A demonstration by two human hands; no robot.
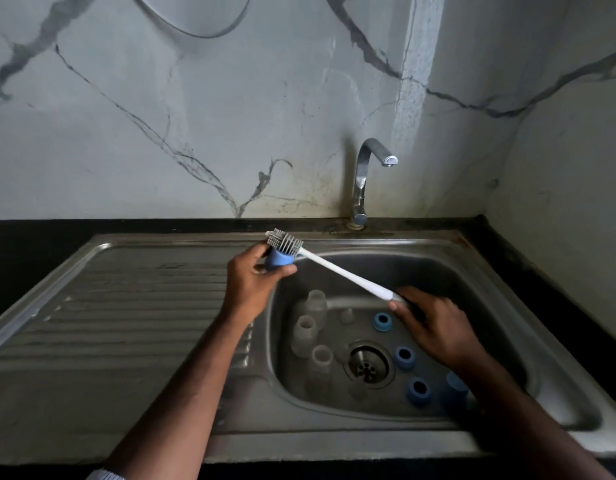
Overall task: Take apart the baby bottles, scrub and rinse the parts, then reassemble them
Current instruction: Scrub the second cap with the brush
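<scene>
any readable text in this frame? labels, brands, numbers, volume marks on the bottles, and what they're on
None readable.
Clear bottles in the sink: any volume marks too faint to tell.
Blue cap in left hand, brush in right hand, blue rings, tap: no print visible.

No text, label, brand or number could be read anywhere in the view. The blue plastic bottle cap (pixel 278 259) and the white long-handled brush (pixel 337 270) bore no legible marking.

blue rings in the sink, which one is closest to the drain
The middle blue ring, just right of the drain; the other rings lie farther off, up-basin and down-basin.
</scene>
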